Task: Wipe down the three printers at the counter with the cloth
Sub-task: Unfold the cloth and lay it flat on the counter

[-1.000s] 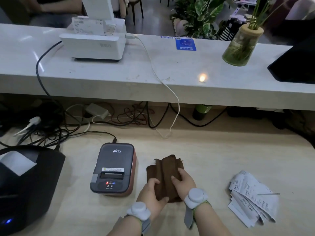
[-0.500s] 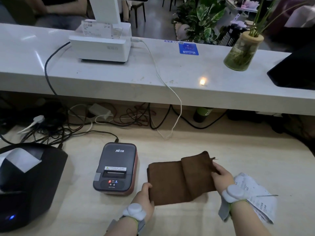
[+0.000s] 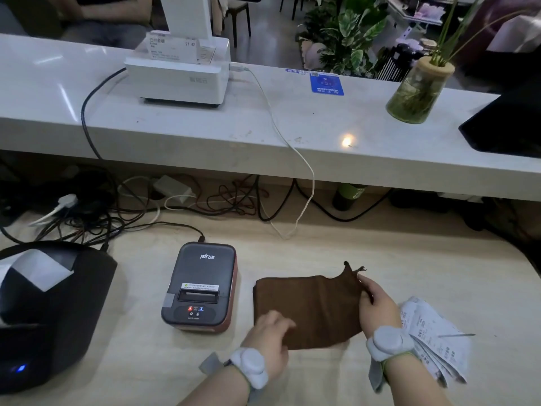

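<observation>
The left hand (image 3: pixel 270 332) lies flat on the near-left corner of the cloth (image 3: pixel 307 309), fingers spread and pressing rather than gripping; the right hand (image 3: pixel 377 303) pinches the cloth's right edge between thumb and fingers, lifting its far corner slightly. The cloth lies spread on the desk (image 3: pixel 322 247), just right of the grey printer (image 3: pixel 202 288), apart from it. The black printer (image 3: pixel 46 312) sits at far left, the white printer (image 3: pixel 178 71) up on the counter (image 3: pixel 292 127). No printer looks wiped yet. The risks, as I judge them: the right wrist lies over the receipts (image 3: pixel 433 332), so a sweep could scatter them; wiping the grey printer could press its lit buttons; reaching the white printer could snag the white cable (image 3: pixel 292 148) and drag it.
</observation>
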{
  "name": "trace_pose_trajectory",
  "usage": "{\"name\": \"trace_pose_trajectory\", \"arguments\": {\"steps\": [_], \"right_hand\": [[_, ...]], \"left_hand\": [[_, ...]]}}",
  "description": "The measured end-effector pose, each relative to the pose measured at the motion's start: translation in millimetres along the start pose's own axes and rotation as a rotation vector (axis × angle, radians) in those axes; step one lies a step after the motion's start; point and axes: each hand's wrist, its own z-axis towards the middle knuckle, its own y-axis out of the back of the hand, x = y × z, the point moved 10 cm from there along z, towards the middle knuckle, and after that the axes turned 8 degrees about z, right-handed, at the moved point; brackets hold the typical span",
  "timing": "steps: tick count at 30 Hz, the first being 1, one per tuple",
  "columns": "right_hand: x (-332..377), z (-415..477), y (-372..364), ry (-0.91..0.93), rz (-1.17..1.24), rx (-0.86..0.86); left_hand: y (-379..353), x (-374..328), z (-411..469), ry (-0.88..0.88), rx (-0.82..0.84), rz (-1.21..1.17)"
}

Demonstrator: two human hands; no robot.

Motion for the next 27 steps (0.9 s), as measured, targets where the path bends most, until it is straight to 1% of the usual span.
{"name": "trace_pose_trajectory", "arguments": {"steps": [1,3,5,7,9,12,16,20,22,24,27], "right_hand": [[2.8,-0.4,1.6,0.009,0.013,-0.011],[4.7,0.0,7.9,0.017,0.068,-0.039],[1.9,2.0,19.8,-0.002,0.139,-0.078],[-4.4,4.5,27.8,-0.043,0.212,-0.107],[-15.2,7.8,38.6,-0.078,0.239,-0.119],[-26.5,12.4,45.0,-0.097,0.223,-0.106],[-50.1,17.9,42.4,-0.183,0.186,-0.057],[-75.4,18.2,28.8,-0.305,0.125,-0.002],[-79.4,16.3,21.8,-0.338,0.106,0.015],[-77.0,16.5,19.4,-0.349,0.089,0.026],[-69.7,20.5,21.5,-0.348,0.013,0.045]], "left_hand": [[-5.1,-16.7,5.6,-0.079,0.05,0.019],[-17.3,-37.9,19.7,-0.14,0.136,0.109],[-29.4,-48.9,34.9,-0.123,0.212,0.223],[-37.9,-45.6,46.0,-0.072,0.3,0.345],[-49.9,-42.0,55.5,-0.047,0.392,0.452],[-56.1,-34.0,56.0,-0.075,0.446,0.555],[-49.3,-26.9,53.3,-0.128,0.423,0.589],[-32.8,-24.5,52.6,-0.092,0.4,0.561],[-25.4,-32.7,55.2,-0.106,0.31,0.529],[-21.7,-48.3,62.2,-0.166,0.214,0.508],[-29.2,-64.2,75.2,-0.218,0.205,0.471]]}}
